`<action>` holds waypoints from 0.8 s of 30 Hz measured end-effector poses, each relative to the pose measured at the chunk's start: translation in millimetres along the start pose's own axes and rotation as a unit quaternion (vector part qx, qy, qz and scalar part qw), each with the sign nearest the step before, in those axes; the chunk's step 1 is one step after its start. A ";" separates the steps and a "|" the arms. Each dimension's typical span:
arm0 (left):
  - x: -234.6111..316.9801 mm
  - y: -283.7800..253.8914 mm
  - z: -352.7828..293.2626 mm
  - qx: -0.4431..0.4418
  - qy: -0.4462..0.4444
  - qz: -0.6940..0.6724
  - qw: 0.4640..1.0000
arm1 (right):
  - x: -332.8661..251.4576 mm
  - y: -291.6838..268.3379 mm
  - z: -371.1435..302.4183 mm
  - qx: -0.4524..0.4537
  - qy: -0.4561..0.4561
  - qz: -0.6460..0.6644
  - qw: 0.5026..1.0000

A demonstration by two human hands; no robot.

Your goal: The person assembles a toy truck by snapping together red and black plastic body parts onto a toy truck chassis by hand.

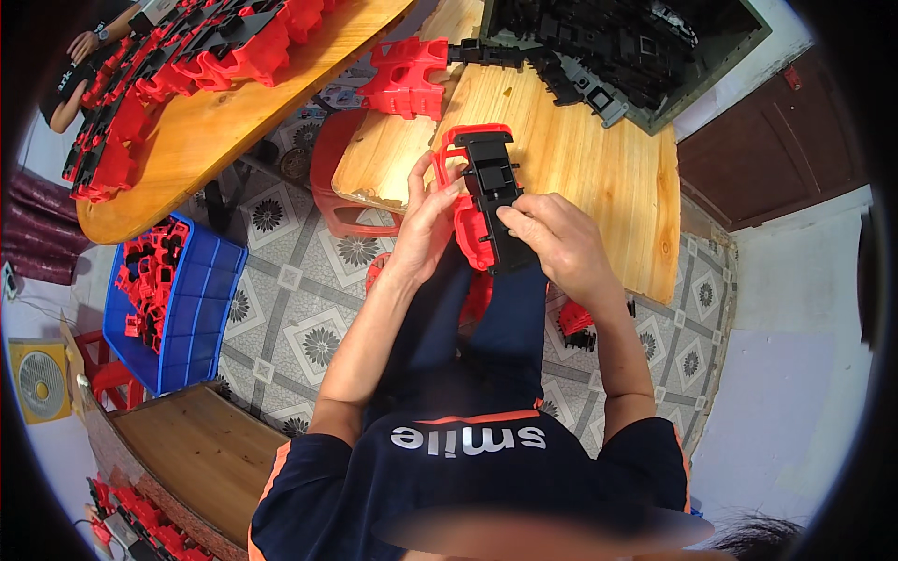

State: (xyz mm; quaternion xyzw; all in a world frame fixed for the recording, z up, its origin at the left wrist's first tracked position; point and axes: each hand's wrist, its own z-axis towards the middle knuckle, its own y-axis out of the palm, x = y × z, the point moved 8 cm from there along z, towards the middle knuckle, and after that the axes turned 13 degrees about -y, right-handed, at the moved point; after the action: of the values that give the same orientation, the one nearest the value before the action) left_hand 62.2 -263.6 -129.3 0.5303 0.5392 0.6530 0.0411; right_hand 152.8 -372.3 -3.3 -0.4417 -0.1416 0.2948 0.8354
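While the L hand (426, 224) grips the open-framed, bright red plastic shell (474, 227) along its left side, fingers partly spread and thumb twd the middle, the R hand (564, 241) is curled at the right edge of the long, stepped, black plastic insert (490, 176), thumb and fingertips in contact w/ it; whether the R hand pinches or only presses cannot be told. Shell and insert lie tilted together btwn the hands, insert overlapping the shell's right side, in front of the near part of the pale wooden worktable (599, 187) and the person's dark blue trousers (505, 313). On the worktable, beyond the hands: a red plastic housing w/ cut-outs (410, 78), next to a row of small black plastic parts (486, 53). Upper right: a grey-green, straight-sided bin (709, 81) heaped w/ black plastic pieces (608, 42). Left of the worktable: a red plastic stool (334, 178). Upper left: a second, orange-toned wooden table (178, 164) bearing rows of red-and-black plastic assemblies (220, 65), w/ a co-worker's hand (84, 45) near its far end. Below that table: a blue plastic crate (204, 304) cont. red and black pcs.
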 end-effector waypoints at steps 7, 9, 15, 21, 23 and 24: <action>1.2 -0.5 -0.9 0.009 -0.005 -0.007 1.000 | -10.7 -9.3 5.9 0.017 0.004 -0.014 1.000; 1.8 -1.0 -1.5 0.011 -0.001 -0.002 1.000 | -10.0 -12.5 4.8 0.031 0.006 -0.012 0.999; 1.5 5.2 -5.0 -0.003 0.002 0.010 1.000 | -10.4 -3.4 6.0 0.013 0.000 -0.022 1.000; 0.4 13.6 -13.2 0.007 0.014 0.033 0.999 | -6.1 11.3 2.4 -0.017 -0.019 0.078 0.997; -1.0 20.4 -14.2 0.008 -0.003 0.068 0.998 | 21.0 9.4 -3.1 0.082 0.081 0.047 0.992; 0.9 25.7 -16.9 -0.002 0.009 0.070 0.998 | 39.6 1.6 -12.0 0.179 0.179 0.017 0.967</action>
State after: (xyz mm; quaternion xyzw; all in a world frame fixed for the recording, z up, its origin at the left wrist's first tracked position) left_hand 62.7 -284.9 -107.1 0.5607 0.4997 0.6602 -0.0079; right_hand 189.3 -355.0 -12.4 -0.3332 0.0728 0.2452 0.9075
